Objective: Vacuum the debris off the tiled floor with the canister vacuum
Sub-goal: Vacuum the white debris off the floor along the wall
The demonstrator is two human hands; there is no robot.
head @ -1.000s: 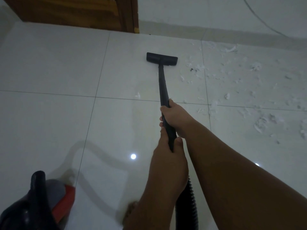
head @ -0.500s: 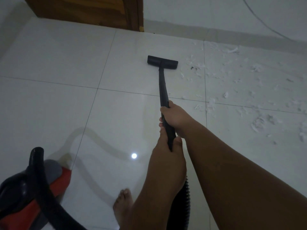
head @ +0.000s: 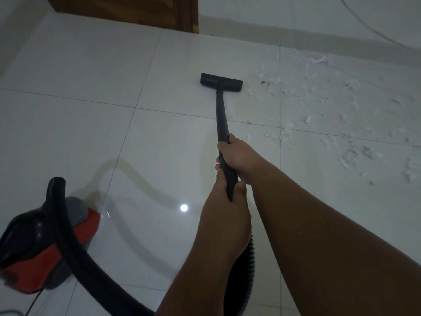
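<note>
Both my hands grip the black vacuum wand (head: 222, 115). My right hand (head: 237, 156) holds it higher up, and my left hand (head: 227, 201) holds it just below. The flat black floor nozzle (head: 221, 82) rests on the white tiled floor (head: 114, 137), just left of the white shredded debris (head: 319, 115) scattered over the right-hand tiles. The red, grey and black canister vacuum (head: 45, 245) sits at the lower left. Its ribbed black hose (head: 75, 252) arcs from the canister down past my arms.
A wooden door (head: 127, 10) stands at the top, beside a white wall with a grey skirting band (head: 319, 39). A thin cable (head: 355, 17) runs along the wall at the upper right. A power cord (head: 32, 304) trails from the canister.
The view has shifted so more of the canister and hose shows at the lower left. The nozzle has drawn back a little towards me. The foot seen half a second ago is hidden.
</note>
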